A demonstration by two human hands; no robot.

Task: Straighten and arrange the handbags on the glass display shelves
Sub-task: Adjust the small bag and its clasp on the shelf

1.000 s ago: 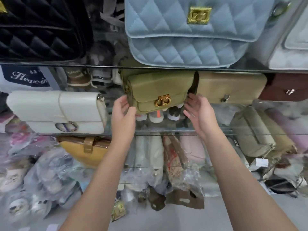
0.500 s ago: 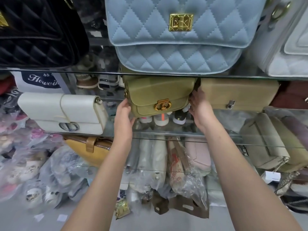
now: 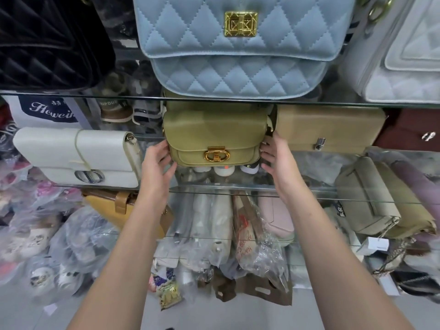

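An olive-green handbag (image 3: pixel 214 132) with a gold clasp stands upright on the middle glass shelf (image 3: pixel 309 195), facing me. My left hand (image 3: pixel 158 170) presses against its left side and my right hand (image 3: pixel 277 163) against its right side, so both hands grip the bag between them. To its left lies a cream handbag (image 3: pixel 71 156); to its right a tan handbag (image 3: pixel 331 128) and a dark red handbag (image 3: pixel 414 132). On the upper glass shelf (image 3: pixel 71 94) stand a black quilted bag (image 3: pixel 47 41), a light blue quilted bag (image 3: pixel 238 48) and a white quilted bag (image 3: pixel 404 55).
Below the middle shelf sit a mustard bag (image 3: pixel 119 208), a pink bag (image 3: pixel 276 215) and beige bags (image 3: pixel 371 198) at the right. Plastic-wrapped goods (image 3: pixel 59 244) are piled on the floor at the left. Shoes stand behind the green bag.
The green handbag was turned from an angled pose to face straight out. My hands closed in on its two sides, and my view shifted slightly down and closer.
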